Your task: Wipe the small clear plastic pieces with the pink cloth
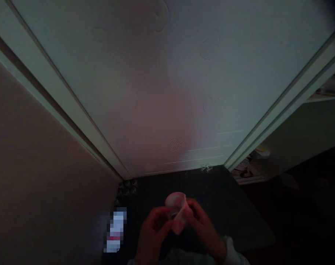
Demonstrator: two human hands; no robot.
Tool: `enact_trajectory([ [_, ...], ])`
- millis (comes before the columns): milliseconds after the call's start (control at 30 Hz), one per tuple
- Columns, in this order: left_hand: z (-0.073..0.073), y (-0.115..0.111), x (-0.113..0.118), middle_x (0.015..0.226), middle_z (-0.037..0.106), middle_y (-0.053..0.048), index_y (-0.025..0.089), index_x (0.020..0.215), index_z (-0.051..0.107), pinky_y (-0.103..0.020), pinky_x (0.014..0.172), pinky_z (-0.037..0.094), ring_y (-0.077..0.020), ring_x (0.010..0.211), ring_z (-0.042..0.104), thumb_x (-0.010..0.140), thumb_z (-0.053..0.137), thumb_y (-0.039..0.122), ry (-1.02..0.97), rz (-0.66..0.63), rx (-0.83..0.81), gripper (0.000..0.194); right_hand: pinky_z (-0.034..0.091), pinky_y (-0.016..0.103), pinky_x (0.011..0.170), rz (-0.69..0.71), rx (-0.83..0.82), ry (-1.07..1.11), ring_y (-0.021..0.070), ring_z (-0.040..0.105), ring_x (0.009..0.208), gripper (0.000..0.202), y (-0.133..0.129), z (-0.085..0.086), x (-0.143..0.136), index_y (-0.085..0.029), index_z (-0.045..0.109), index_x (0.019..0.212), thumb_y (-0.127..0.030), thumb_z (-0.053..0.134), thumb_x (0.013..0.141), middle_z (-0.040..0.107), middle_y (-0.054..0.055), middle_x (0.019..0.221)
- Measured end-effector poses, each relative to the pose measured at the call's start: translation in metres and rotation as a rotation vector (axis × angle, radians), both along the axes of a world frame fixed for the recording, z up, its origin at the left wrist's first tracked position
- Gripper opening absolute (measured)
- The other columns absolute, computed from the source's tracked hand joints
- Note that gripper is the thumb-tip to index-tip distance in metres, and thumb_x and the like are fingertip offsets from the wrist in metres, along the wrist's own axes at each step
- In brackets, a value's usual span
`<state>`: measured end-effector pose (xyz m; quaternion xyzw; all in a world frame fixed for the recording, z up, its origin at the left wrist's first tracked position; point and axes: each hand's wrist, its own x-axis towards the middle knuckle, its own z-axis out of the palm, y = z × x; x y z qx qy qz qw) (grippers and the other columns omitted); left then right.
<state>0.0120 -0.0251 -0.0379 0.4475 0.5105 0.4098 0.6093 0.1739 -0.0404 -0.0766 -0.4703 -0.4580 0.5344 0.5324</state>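
Note:
A pink and white cup-like piece (178,206) is held between my two hands over a dark surface. My left hand (156,225) pinches its left side, with the thumb and fingertips at its lower edge. My right hand (196,218) grips the right side, fingers wrapped round the wall. The piece is tilted, its round opening facing up and toward the left. Something small and dark shows inside it, too dim to make out.
On the dark tabletop (225,206), small clear objects (127,187) sit at the back left and more clear ones (206,168) at the back edge. A bright pixelated object (116,230) lies left. A pale panel (145,110) rises behind; shelves (250,175) stand right.

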Motion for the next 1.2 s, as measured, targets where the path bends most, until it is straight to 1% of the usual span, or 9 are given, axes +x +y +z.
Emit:
enact_trajectory([
  [200, 0.003, -0.006, 0.0, 0.086, 0.071, -0.005, 0.019, 0.087, 0.068, -0.031, 0.075, 0.048, -0.023, 0.082, 0.064, 0.069, 0.067, 0.021, 0.218, -0.063, 0.107, 0.019, 0.043, 0.028, 0.064, -0.073, -0.036, -0.056, 0.018, 0.053, 0.07, 0.025, 0.002, -0.004, -0.002, -0.019, 0.058, 0.086, -0.043, 0.058, 0.081, 0.057, 0.001, 0.077],
  [367, 0.002, -0.006, 0.0, 0.083, 0.07, -0.003, 0.019, 0.084, 0.066, -0.03, 0.074, 0.048, -0.0223, 0.081, 0.064, 0.068, 0.067, 0.022, 0.223, -0.086, 0.1, 0.015, 0.044, 0.031, 0.071, -0.054, -0.067, -0.078, 0.0209, 0.055, 0.078, 0.024, 0.002, 0.001, -0.002, -0.018, 0.057, 0.092, -0.032, 0.062, 0.073, 0.06, 0.003, 0.085],
  [500, 0.002, -0.006, 0.002, 0.074, 0.068, -0.001, 0.019, 0.078, 0.065, -0.029, 0.07, 0.048, -0.021, 0.074, 0.063, 0.066, 0.069, 0.021, 0.207, -0.095, 0.078, 0.012, 0.044, 0.031, 0.069, -0.055, -0.088, -0.088, 0.02, 0.054, 0.075, 0.026, 0.001, 0.006, -0.003, -0.018, 0.054, 0.091, -0.025, 0.063, 0.068, 0.059, 0.002, 0.083],
  [600, 0.002, -0.007, 0.003, 0.071, 0.066, 0.0, 0.019, 0.075, 0.065, -0.027, 0.068, 0.048, -0.0201, 0.071, 0.062, 0.064, 0.07, 0.019, 0.193, -0.092, 0.069, 0.012, 0.044, 0.03, 0.068, -0.046, -0.051, -0.114, 0.0191, 0.054, 0.074, 0.024, 0.0, 0.006, -0.002, -0.018, 0.055, 0.091, -0.027, 0.062, 0.07, 0.059, 0.002, 0.081],
  [733, 0.001, -0.008, 0.005, 0.069, 0.064, 0.0, 0.019, 0.071, 0.063, -0.027, 0.066, 0.047, -0.0194, 0.07, 0.06, 0.064, 0.07, 0.018, 0.174, -0.092, 0.061, 0.009, 0.045, 0.029, 0.065, -0.025, 0.038, -0.149, 0.0184, 0.055, 0.071, 0.022, 0.0, 0.003, -0.001, -0.018, 0.056, 0.091, -0.037, 0.055, 0.079, 0.059, 0.002, 0.079],
  [900, -0.001, -0.009, 0.005, 0.07, 0.063, -0.001, 0.018, 0.071, 0.062, -0.027, 0.065, 0.047, -0.0194, 0.07, 0.06, 0.065, 0.07, 0.02, 0.137, -0.098, 0.036, 0.01, 0.042, 0.026, 0.056, -0.056, 0.041, -0.242, 0.0162, 0.05, 0.062, 0.036, -0.001, 0.003, -0.002, -0.019, 0.055, 0.081, -0.05, 0.039, 0.088, 0.053, 0.0, 0.07],
  [1000, -0.002, -0.009, 0.005, 0.069, 0.063, -0.001, 0.018, 0.071, 0.063, -0.027, 0.064, 0.046, -0.0187, 0.068, 0.059, 0.066, 0.071, 0.022, 0.133, -0.104, 0.03, 0.01, 0.042, 0.026, 0.056, -0.071, 0.042, -0.274, 0.0161, 0.05, 0.062, 0.031, -0.001, 0.003, -0.003, -0.019, 0.054, 0.081, -0.047, 0.042, 0.086, 0.053, 0.0, 0.069],
  [1100, -0.002, -0.009, 0.005, 0.067, 0.063, 0.0, 0.017, 0.07, 0.063, -0.026, 0.062, 0.046, -0.0178, 0.065, 0.058, 0.064, 0.072, 0.023, 0.139, -0.088, 0.01, 0.012, 0.043, 0.028, 0.059, -0.071, 0.023, -0.287, 0.0172, 0.052, 0.064, 0.02, -0.002, 0.004, -0.005, -0.019, 0.054, 0.082, -0.039, 0.054, 0.078, 0.056, 0.001, 0.072],
  [1200, -0.002, -0.009, 0.006, 0.067, 0.064, -0.001, 0.017, 0.07, 0.062, -0.027, 0.062, 0.046, -0.0185, 0.065, 0.06, 0.062, 0.073, 0.023, 0.115, -0.079, -0.015, 0.014, 0.043, 0.028, 0.059, -0.081, -0.001, -0.318, 0.0173, 0.052, 0.065, 0.019, -0.002, 0.004, -0.006, -0.019, 0.052, 0.081, -0.034, 0.059, 0.071, 0.056, 0.001, 0.072],
])
